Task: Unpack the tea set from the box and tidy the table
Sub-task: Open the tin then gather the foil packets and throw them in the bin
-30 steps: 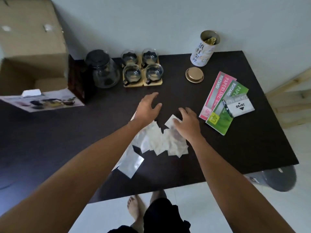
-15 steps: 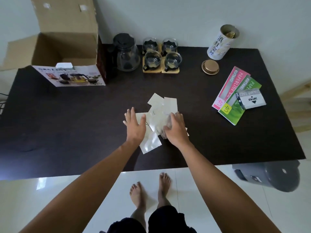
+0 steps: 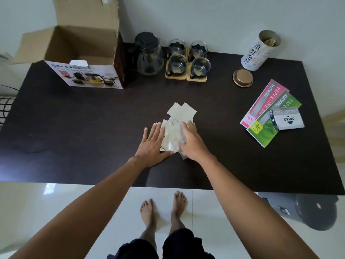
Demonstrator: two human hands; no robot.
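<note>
Head view, looking down on a dark table [image 3: 74, 131].

Left hand [image 3: 152, 144]: lies flat near the middle of the table, fingers [image 3: 156, 130] straight and slightly spread, palm down. Its thumb side touches the left edge of a pile of small pale packets [image 3: 176, 131]. It grips nothing.

Right hand [image 3: 192, 142]: rests on the right side of the same pile, fingers bent loosely over the packets. Whether they actually pinch a packet cannot be told from this angle. The two hands bracket the pile from either side.

Packets: heaped and overlapping. Two squarish ones stick out of the pile toward the far edge, clear of both hands.

Tea set, along the far edge:
- Glass teapot [image 3: 148, 54] with a black lid, upright, just beside the right wall of the box.
- Four glass cups [image 3: 187, 61] in a two-by-two block, on light wooden coasters [image 3: 186, 78], just right of the teapot.

Cardboard box [image 3: 84, 45]: at the far left corner, flaps open, printed front panel folded down toward the table.

Far right corner: a white patterned tin [image 3: 256, 57], open, tilted in this wide view, something yellowish inside. Its round gold lid [image 3: 242, 78] lies flat on the table near it, apart.

Right edge: a pink booklet [image 3: 263, 105] and a green booklet [image 3: 268, 126] overlapping, with a grey pouch [image 3: 287, 119] on top of the green one.

Floor below the near edge: the person's bare feet [image 3: 162, 210], and a grey bin [image 3: 308, 212] under the near right corner.
</note>
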